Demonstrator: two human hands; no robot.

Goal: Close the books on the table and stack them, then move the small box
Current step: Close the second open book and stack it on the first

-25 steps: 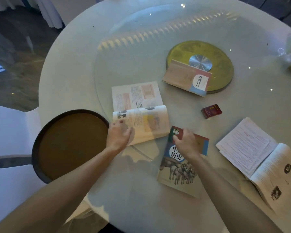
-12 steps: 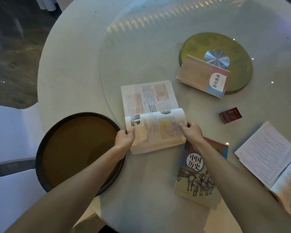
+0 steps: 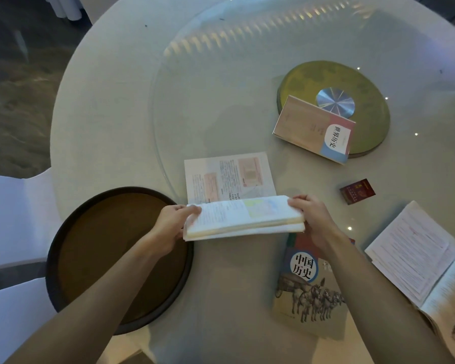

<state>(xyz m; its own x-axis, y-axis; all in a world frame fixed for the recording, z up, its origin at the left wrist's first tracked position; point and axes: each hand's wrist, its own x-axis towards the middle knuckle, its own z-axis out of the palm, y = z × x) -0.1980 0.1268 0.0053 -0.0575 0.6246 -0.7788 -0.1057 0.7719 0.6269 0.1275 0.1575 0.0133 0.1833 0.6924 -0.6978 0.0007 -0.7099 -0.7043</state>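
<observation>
The round table wears a matt, pale cloth, over which a clear glass turntable lies smooth and glossy, catching streaks of light, with a brushed metal hub shining at the middle of a dull olive disc. The open book and the second open book show thin matt paper pages, while the two closed books have smooth card covers with a slight sheen. The small box looks like glossy printed card, and the round tray has a matt brown bed inside a darker, smooth rim.
</observation>
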